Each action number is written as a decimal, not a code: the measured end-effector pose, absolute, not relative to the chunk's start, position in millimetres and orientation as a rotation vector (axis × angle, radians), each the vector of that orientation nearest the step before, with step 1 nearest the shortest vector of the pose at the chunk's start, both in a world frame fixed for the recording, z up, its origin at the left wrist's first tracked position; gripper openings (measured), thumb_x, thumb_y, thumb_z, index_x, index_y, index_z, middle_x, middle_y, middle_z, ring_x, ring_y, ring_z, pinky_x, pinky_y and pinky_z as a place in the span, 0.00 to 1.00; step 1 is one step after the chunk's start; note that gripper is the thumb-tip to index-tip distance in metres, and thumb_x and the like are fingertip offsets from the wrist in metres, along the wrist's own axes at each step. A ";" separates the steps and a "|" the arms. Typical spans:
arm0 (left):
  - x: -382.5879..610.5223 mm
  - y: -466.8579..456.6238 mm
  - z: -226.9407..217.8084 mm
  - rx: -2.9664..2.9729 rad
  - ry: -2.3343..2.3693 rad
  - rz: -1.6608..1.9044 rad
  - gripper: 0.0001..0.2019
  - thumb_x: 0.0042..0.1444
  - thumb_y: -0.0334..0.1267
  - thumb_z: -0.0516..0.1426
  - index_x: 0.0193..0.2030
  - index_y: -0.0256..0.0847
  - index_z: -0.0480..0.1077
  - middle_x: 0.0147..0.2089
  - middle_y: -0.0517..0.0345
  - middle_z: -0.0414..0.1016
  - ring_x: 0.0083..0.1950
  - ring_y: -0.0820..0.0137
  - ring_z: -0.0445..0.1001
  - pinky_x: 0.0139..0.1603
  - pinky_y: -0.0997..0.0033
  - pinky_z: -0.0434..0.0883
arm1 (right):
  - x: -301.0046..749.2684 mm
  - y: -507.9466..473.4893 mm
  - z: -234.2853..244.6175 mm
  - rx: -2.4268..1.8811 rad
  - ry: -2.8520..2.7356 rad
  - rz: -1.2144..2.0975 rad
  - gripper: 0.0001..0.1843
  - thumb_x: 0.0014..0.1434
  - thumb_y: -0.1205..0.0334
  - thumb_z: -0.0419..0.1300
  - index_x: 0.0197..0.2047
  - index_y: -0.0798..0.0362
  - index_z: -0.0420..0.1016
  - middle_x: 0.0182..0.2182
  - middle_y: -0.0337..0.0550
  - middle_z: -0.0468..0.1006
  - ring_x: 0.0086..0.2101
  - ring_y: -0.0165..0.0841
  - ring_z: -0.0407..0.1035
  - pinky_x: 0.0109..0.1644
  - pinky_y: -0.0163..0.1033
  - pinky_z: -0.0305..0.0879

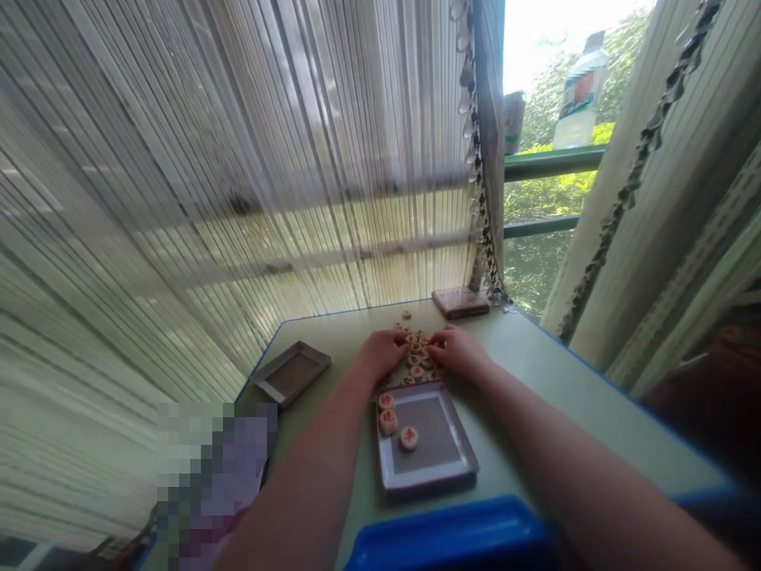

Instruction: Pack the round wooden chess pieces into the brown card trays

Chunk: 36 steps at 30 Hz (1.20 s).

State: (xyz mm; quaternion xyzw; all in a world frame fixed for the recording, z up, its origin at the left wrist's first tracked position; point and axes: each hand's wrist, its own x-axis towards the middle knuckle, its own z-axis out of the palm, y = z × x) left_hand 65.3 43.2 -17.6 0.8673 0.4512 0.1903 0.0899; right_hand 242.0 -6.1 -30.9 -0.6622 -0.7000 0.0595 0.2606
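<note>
Several round wooden game pieces with red marks lie in a heap on the pale green table. My left hand rests on the heap's left side with its fingers curled over pieces. My right hand rests on the right side, fingers bent and pinched at the pieces. Just in front of the heap sits a shallow grey box tray with three pieces along its left edge.
A second shallow grey tray lies at the table's left. A brown flat box sits by the window. A blue plastic edge is near me. Striped curtains hang left and right; a bottle stands on the window rail.
</note>
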 end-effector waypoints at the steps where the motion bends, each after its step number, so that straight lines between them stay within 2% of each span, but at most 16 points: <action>1: 64.9 41.6 -19.3 2.608 1.336 0.583 0.12 0.50 0.41 0.54 0.36 0.42 0.76 0.37 0.54 0.77 0.39 0.65 0.73 0.42 0.69 0.66 | 242.3 -6.1 -31.1 -1.790 -1.906 0.162 0.13 0.52 0.54 0.55 0.34 0.50 0.78 0.32 0.44 0.72 0.31 0.31 0.67 0.34 0.33 0.59; 4: 65.0 39.8 -23.3 2.663 1.326 0.643 0.12 0.51 0.41 0.53 0.36 0.42 0.76 0.38 0.53 0.77 0.40 0.65 0.73 0.43 0.68 0.66 | 245.4 -6.0 -32.0 -1.761 -1.930 0.182 0.13 0.50 0.56 0.56 0.34 0.50 0.79 0.30 0.44 0.72 0.32 0.31 0.66 0.36 0.33 0.59; 9: 63.9 41.7 -26.4 2.665 1.361 0.716 0.12 0.52 0.40 0.52 0.35 0.41 0.75 0.37 0.53 0.76 0.39 0.65 0.72 0.41 0.69 0.67 | 248.9 -5.6 -33.6 -1.755 -1.929 0.212 0.13 0.48 0.59 0.56 0.35 0.52 0.79 0.31 0.44 0.72 0.30 0.31 0.66 0.37 0.33 0.60; 15: 67.1 35.9 -23.5 2.725 1.413 0.721 0.13 0.55 0.40 0.49 0.35 0.40 0.74 0.38 0.52 0.75 0.39 0.67 0.72 0.41 0.70 0.67 | 247.8 -4.7 -34.2 -1.747 -1.924 0.097 0.12 0.49 0.58 0.56 0.32 0.51 0.79 0.30 0.43 0.73 0.33 0.33 0.65 0.40 0.34 0.58; 22: 65.5 37.7 -25.4 2.729 1.412 0.603 0.14 0.55 0.42 0.50 0.37 0.41 0.75 0.39 0.54 0.76 0.41 0.67 0.72 0.43 0.70 0.66 | 245.3 -3.5 -35.7 -1.838 -1.961 0.061 0.17 0.49 0.48 0.56 0.34 0.49 0.79 0.30 0.45 0.73 0.36 0.37 0.63 0.42 0.39 0.56; 28: 64.7 36.8 -27.4 2.687 1.398 0.665 0.14 0.54 0.43 0.50 0.35 0.41 0.75 0.37 0.53 0.77 0.38 0.66 0.73 0.39 0.70 0.66 | 242.2 -0.3 -38.9 -1.830 -1.953 0.079 0.18 0.48 0.46 0.57 0.34 0.48 0.79 0.29 0.44 0.75 0.36 0.38 0.64 0.43 0.41 0.55; 32: 65.2 37.2 -27.2 2.652 1.390 0.693 0.14 0.53 0.43 0.51 0.35 0.41 0.75 0.35 0.53 0.77 0.36 0.67 0.73 0.37 0.71 0.65 | 240.7 -0.4 -37.9 -1.801 -1.901 0.122 0.17 0.46 0.47 0.59 0.33 0.50 0.79 0.27 0.44 0.74 0.34 0.37 0.64 0.42 0.41 0.56; 36: 64.8 36.0 -24.4 2.589 1.370 0.732 0.14 0.53 0.43 0.51 0.34 0.40 0.76 0.33 0.54 0.78 0.34 0.68 0.72 0.35 0.72 0.65 | 238.7 -3.9 -34.0 -1.728 -1.822 0.241 0.17 0.43 0.48 0.61 0.31 0.52 0.79 0.23 0.42 0.73 0.29 0.34 0.64 0.36 0.38 0.58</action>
